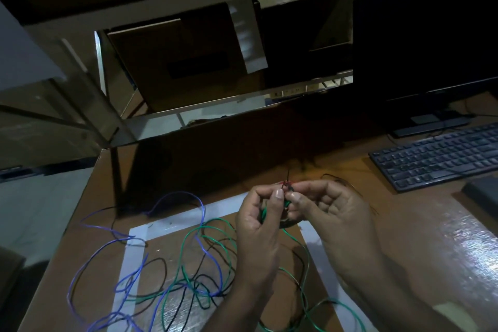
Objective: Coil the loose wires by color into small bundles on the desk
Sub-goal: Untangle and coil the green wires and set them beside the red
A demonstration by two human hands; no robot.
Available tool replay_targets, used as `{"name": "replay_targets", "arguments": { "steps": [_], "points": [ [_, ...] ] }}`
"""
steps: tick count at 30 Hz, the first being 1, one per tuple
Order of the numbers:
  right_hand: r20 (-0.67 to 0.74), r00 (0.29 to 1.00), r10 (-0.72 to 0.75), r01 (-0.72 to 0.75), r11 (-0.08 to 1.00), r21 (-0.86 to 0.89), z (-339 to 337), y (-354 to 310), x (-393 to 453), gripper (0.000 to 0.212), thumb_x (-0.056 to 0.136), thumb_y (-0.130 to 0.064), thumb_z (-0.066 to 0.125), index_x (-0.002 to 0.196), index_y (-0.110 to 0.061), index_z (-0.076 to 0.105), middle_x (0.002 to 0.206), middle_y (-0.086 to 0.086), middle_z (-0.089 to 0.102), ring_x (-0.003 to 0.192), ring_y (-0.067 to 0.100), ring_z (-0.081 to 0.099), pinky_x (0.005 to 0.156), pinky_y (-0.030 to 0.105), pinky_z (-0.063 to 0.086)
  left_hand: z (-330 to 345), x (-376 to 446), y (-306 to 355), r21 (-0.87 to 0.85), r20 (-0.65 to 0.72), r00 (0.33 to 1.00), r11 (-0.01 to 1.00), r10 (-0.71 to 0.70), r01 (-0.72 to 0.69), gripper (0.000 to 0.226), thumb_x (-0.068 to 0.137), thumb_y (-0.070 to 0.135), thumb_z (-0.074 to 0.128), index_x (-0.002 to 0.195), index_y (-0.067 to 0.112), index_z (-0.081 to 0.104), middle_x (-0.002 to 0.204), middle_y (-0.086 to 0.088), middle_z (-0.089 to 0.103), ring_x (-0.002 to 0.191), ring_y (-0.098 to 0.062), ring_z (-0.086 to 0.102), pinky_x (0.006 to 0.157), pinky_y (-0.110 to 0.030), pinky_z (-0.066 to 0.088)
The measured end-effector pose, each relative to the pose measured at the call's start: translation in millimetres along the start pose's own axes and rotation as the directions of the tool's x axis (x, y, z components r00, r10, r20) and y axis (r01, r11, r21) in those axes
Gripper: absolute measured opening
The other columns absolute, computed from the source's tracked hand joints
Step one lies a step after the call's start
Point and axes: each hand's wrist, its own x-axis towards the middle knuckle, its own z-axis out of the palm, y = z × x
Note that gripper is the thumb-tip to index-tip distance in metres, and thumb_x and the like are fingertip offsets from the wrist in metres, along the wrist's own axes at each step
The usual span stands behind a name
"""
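Observation:
My left hand (260, 219) and my right hand (330, 209) meet above the desk and together pinch a small cluster of wire ends (287, 191) where green, red and black show. A green wire (213, 226) runs down from my left fingers into a loose tangle on the desk. The blue wire (107, 248) loops widely across the left part. Black wire (159, 261) winds through both. All three lie uncoiled inside and around a white tape square (134, 240).
The brown desk (404, 224) carries a black keyboard (436, 155) at the right and a dark monitor (428, 43) behind it. A dark upright panel (215, 153) runs along the back. The desk's left edge (67, 226) is close to the blue loops.

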Motion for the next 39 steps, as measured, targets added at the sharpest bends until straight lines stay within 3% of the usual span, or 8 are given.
{"name": "replay_targets", "arguments": {
  "steps": [6,11,21,39],
  "points": [
    [0.0,0.999,0.034,-0.034,0.992,0.118,-0.3,-1.9,0.4,0.014,0.081,-0.012,0.075,0.094,-0.008,0.074,0.08,0.013,0.076,0.068,0.018,0.071,0.066,0.025,0.06,-1.7,-0.3,1.2,-0.022,-0.011,1.0,1.0,-0.016,0.016,0.013,0.099,0.015,0.058,0.093,0.007,0.067,0.085,-0.004,0.071,0.078,-0.008,0.065,0.068,-0.019,0.053],
    [0.005,0.998,0.056,-0.056,0.981,0.184,0.7,-2.9,0.5,0.023,0.075,-0.02,0.074,0.093,-0.007,0.073,0.08,0.012,0.076,0.067,0.016,0.071,0.066,0.023,0.059,-2.2,-0.8,3.3,-0.039,-0.015,1.0,0.999,-0.016,0.016,0.015,0.095,0.02,0.061,0.09,0.007,0.066,0.086,-0.004,0.071,0.078,-0.007,0.065,0.067,-0.018,0.053],
    [-0.006,0.998,0.058,-0.056,0.982,0.182,1.1,-5.2,0.3,0.02,0.08,-0.013,0.073,0.097,-0.002,0.071,0.082,0.014,0.076,0.068,0.02,0.07,0.068,0.026,0.061,-2.1,-1.2,6.5,-0.064,0.018,1.0,0.998,0.01,-0.009,0.017,0.092,0.02,0.062,0.092,0.003,0.066,0.087,-0.001,0.072,0.078,-0.006,0.067,0.069,-0.018,0.054],
    [0.012,0.999,0.048,-0.049,0.994,0.096,-1.1,-7.4,-0.4,0.023,0.074,-0.022,0.075,0.091,-0.007,0.074,0.075,0.013,0.073,0.066,0.019,0.068,0.067,0.029,0.062,-5.8,-2.1,5.8,-0.021,0.021,0.999,0.999,0.04,-0.039,0.021,0.092,0.018,0.063,0.094,-0.002,0.066,0.09,-0.007,0.07,0.081,-0.007,0.065,0.071,-0.018,0.053]
  ]
}}
